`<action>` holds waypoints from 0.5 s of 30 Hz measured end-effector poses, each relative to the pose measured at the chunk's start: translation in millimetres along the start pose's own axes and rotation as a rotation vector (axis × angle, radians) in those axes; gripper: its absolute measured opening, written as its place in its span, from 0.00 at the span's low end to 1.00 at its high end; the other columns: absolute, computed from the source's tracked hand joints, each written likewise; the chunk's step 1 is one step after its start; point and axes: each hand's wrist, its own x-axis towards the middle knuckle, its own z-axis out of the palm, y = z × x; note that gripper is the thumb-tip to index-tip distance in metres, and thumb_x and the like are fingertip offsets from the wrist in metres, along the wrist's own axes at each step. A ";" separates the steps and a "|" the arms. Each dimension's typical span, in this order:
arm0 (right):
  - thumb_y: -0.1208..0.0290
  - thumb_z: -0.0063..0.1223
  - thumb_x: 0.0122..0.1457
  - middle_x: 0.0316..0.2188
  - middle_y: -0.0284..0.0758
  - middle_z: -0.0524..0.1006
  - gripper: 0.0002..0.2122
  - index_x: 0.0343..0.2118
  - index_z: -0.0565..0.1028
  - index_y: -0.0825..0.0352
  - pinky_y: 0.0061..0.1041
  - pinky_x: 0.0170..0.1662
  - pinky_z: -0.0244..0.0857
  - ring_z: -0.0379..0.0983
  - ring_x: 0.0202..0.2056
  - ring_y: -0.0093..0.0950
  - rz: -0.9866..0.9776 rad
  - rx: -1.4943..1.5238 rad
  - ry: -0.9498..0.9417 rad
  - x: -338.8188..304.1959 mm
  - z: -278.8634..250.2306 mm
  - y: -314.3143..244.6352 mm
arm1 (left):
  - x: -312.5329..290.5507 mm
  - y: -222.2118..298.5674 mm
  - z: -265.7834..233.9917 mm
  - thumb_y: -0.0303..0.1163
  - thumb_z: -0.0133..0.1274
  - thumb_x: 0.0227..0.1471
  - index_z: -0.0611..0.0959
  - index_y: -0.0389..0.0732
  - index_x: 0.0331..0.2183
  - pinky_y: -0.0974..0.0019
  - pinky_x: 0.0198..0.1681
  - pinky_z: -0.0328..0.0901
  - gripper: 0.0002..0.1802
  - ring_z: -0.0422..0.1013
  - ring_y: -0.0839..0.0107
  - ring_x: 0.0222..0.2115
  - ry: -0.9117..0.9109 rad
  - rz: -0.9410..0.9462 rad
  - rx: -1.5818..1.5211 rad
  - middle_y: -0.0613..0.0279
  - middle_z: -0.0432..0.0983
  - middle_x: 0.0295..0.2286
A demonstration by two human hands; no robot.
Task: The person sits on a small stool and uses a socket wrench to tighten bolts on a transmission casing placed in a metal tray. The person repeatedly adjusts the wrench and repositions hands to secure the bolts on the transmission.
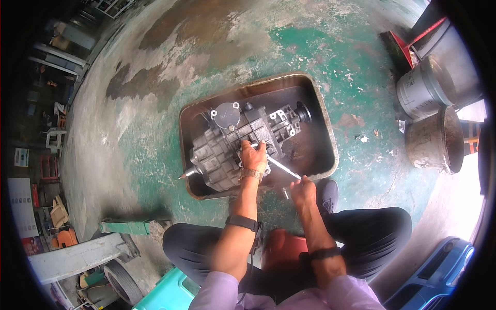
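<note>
Fingers of the person's right hand (pixel 304 191) are wrapped around the near end of a slim, straight, silver metal hand tool (pixel 284 168). Those of the left hand (pixel 253 156) are curled over its far end, against the near side of a bulky, ribbed, grey metal gearbox (pixel 209 155); whether they grip the tool or only press there, I cannot tell, since the hand hides its head.

The tool looks stiff and light, best held at the end of its handle, with a steadying hand at the head. The gearbox seems heavy, rigid and hard to damage, though its metal may be slick with oil; the solid ribbed casing should give a safer hold than the parts at its ends.

The tool slants from the left hand down to the right hand, its handle toward the person's right knee. The gearbox's long axis runs from lower left to upper right: a bare metal shaft (pixel 190 171) juts left across the tray's edge, and a black round flange (pixel 304 111) faces the upper right.

The gearbox lies inside a rectangular brown tray with rounded corners (pixel 335 155), on a worn green-painted floor (pixel 361 175). Farther right stand a white plastic bucket (pixel 418 92) and a grimy brown bucket (pixel 426 144).
</note>
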 end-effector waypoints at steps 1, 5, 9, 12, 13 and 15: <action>0.67 0.34 0.64 0.28 0.33 0.74 0.09 0.32 0.66 0.64 0.25 0.26 0.67 0.65 0.20 0.19 -0.007 0.006 0.007 -0.7 0.1 0.5 | -1.0 2.1 -1.0 0.51 0.49 0.45 0.78 0.36 0.34 0.64 0.29 0.68 0.26 0.74 0.63 0.18 0.011 -0.013 -0.022 0.58 0.77 0.18; 0.68 0.33 0.65 0.32 0.36 0.75 0.08 0.35 0.65 0.64 0.24 0.25 0.67 0.65 0.20 0.20 -0.084 -0.028 -0.028 -1.4 3.7 -3.2 | -4.4 10.1 -8.8 0.49 0.50 0.42 0.77 0.36 0.36 0.61 0.34 0.68 0.26 0.76 0.62 0.23 0.017 -0.042 0.031 0.55 0.78 0.21; 0.69 0.34 0.64 0.34 0.39 0.74 0.07 0.38 0.64 0.66 0.25 0.24 0.67 0.66 0.21 0.21 -0.217 -0.140 -0.124 12.1 19.7 -26.5 | -2.6 12.3 -8.2 0.45 0.50 0.43 0.77 0.35 0.36 0.63 0.29 0.69 0.24 0.74 0.62 0.18 0.009 -0.103 -0.116 0.56 0.77 0.19; 0.70 0.36 0.62 0.34 0.38 0.74 0.09 0.42 0.67 0.67 0.24 0.23 0.66 0.69 0.24 0.21 -0.337 -0.332 -0.109 33.8 49.7 -55.5 | -0.7 10.7 -1.2 0.42 0.48 0.46 0.77 0.35 0.35 0.64 0.21 0.68 0.20 0.72 0.64 0.13 0.019 -0.150 -0.293 0.56 0.76 0.18; 0.70 0.38 0.61 0.32 0.37 0.74 0.10 0.42 0.68 0.67 0.23 0.22 0.64 0.69 0.23 0.22 -0.540 -0.719 -0.152 39.3 62.6 -66.2 | -0.2 10.1 1.3 0.42 0.49 0.46 0.76 0.35 0.35 0.64 0.18 0.67 0.20 0.72 0.64 0.13 -0.016 -0.194 -0.370 0.55 0.75 0.18; 0.67 0.41 0.61 0.27 0.34 0.74 0.09 0.37 0.69 0.66 0.22 0.21 0.61 0.66 0.20 0.22 -0.589 -0.995 -0.141 45.2 93.1 -81.7 | -1.5 8.6 5.7 0.44 0.51 0.48 0.72 0.35 0.35 0.62 0.14 0.65 0.21 0.70 0.62 0.14 -0.007 -0.236 -0.486 0.53 0.73 0.18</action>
